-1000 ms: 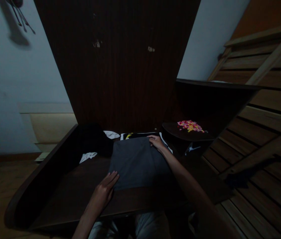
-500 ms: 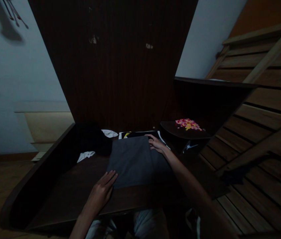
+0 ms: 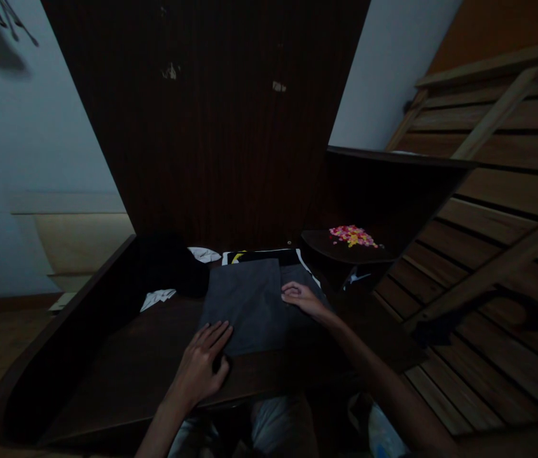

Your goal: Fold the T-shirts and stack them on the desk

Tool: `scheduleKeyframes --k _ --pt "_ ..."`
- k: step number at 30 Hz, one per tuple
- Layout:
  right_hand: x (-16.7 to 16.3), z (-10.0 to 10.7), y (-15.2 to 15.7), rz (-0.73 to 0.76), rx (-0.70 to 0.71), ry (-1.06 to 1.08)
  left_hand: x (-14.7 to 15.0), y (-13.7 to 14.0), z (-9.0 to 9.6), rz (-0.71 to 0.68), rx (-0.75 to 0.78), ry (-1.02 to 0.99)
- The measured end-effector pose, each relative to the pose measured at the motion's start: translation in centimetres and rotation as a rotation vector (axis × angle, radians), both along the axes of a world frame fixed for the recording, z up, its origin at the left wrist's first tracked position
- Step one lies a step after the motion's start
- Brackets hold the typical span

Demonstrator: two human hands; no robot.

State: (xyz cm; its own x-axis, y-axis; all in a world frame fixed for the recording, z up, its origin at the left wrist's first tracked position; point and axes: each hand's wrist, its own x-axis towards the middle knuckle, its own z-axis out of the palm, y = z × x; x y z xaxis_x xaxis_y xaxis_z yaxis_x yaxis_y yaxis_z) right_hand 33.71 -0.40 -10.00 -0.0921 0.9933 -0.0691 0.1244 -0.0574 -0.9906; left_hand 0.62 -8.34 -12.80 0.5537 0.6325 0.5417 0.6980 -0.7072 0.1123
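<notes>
A dark grey folded cloth (image 3: 245, 302) lies flat on the brown wooden desk, its left part doubled over a lower layer on the right. Flat on its lower left corner rests my left hand (image 3: 205, 362), fingers stretched and thumb apart. My right hand (image 3: 300, 298) is at the edge of the doubled layer, about halfway down, its fingers bent and close together on the cloth edge. The dim light partly hides the fingertips. Behind the grey cloth shows a black cloth with white edging and a yellow mark (image 3: 269, 256).
A black heap of fabric (image 3: 168, 267) and white cloth pieces (image 3: 158, 298) lie at the desk's left. Pink and yellow petal-like bits (image 3: 352, 235) cover part of a small corner shelf (image 3: 317, 245). A raised side board (image 3: 59, 331) edges the desk; wooden slats (image 3: 488, 222) stand at right.
My right hand has slid down from the top of the fold to about its middle. My left hand has moved slightly further onto the cloth, and its thumb now shows. The view has shifted slightly.
</notes>
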Motion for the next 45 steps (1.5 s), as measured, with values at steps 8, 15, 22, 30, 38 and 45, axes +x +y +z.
scheduleKeyframes --k 8,15,22,30,38,45 --pt "-1.1 -2.5 -2.2 -0.183 -0.018 -0.035 2.2 0.6 -0.9 0.029 -0.053 -0.007" --pt "-1.6 -4.0 -3.5 -0.286 0.127 -0.225 1.3 0.3 -0.9 -0.032 -0.084 0.067" --pt "-2.4 -3.3 -3.7 -0.277 0.040 -0.173 1.2 0.4 -1.1 -0.031 -0.102 0.071" --pt "-1.8 -1.0 -5.2 -0.104 0.079 -0.249 1.1 0.4 -1.1 -0.019 -0.107 0.048" --pt "-1.3 -1.8 -7.7 -0.179 -0.059 -0.092 1.0 0.4 -1.1 -0.024 -0.121 0.037" --pt "0.4 -1.4 -8.5 -0.008 -0.116 -0.062 0.7 0.7 -1.2 -0.048 -0.127 0.056"
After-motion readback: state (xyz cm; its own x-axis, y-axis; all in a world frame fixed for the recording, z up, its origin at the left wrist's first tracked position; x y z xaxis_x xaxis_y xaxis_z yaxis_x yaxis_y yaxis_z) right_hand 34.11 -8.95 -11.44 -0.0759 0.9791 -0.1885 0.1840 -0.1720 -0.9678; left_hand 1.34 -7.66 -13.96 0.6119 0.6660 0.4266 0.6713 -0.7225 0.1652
